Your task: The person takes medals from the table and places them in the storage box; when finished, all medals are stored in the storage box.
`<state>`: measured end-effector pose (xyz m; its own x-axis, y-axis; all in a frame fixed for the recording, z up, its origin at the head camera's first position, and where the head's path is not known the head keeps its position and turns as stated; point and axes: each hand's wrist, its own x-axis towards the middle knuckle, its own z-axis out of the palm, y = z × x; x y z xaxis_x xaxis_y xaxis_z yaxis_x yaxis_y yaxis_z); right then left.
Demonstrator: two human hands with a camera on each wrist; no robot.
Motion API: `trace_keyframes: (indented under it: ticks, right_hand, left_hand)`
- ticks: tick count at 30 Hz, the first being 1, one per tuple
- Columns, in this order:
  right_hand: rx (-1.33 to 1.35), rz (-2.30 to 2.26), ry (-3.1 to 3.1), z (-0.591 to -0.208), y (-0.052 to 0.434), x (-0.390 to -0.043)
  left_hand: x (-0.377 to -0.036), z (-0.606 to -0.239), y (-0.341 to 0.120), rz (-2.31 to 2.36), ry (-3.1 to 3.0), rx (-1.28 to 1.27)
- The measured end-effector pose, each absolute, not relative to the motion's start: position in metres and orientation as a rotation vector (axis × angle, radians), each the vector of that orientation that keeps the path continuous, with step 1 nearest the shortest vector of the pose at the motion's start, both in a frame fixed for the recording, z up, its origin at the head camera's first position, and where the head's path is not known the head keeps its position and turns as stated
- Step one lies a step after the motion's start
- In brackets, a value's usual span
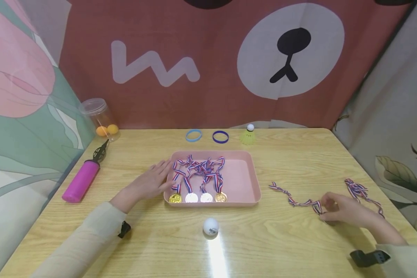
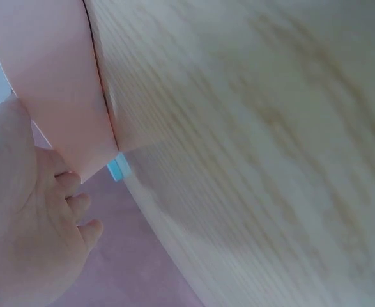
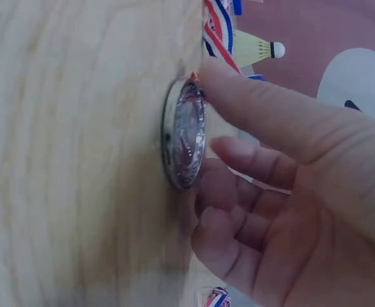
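Head view: left hand (image 1: 152,181) flat at centre-left, fingers straight against the left wall of the pink tray (image 1: 244,175), likely steadying it. Four medals (image 1: 198,197) lined along the tray's near edge, ribbons bunched toward the back, apparently sorted. Right hand (image 1: 340,210) at lower right, fingers curled over a loose medal on the bench (image 1: 281,243), its striped ribbon (image 1: 299,200) trailing left and right. White ball (image 1: 210,226) at centre bottom; logo on it too small to read. Pink pump (image 1: 80,181) at left.

Left wrist view: blurred; fingers (image 2: 72,204) relaxed beside the tray wall, gripping nothing.

Right wrist view: silver medal (image 3: 184,131) at centre, tipped up on edge, pinched between thumb and fingers (image 3: 251,105), probably being lifted. Embossing unreadable. Shuttlecock (image 3: 257,48) at top.
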<state>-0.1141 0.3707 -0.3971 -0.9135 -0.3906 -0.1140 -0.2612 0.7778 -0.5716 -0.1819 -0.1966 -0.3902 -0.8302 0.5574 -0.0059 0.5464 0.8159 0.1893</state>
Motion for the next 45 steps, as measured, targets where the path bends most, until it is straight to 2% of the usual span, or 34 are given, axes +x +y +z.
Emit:
trace_keyframes:
  ticks: [12,21,30,45]
  right_hand:
    - [-0.57,-0.798,2.684,-0.399,0.373,-0.117]
    - [-0.733,-0.926,2.693,-0.402,0.379,-0.119]
    - [-0.617,-1.214,2.547,-0.393,0.38,-0.124]
    - [-0.337,-1.507,2.529,-0.34,0.367,-0.128]
  left_hand:
    - [-0.182,-0.39,-0.197,0.253,2.937,0.899]
    - [-0.182,-0.387,-0.196,0.259,2.929,0.9]
    - [-0.182,-0.387,-0.196,0.275,2.925,0.891]
    - [-0.181,-0.389,-0.196,0.291,2.929,0.909]
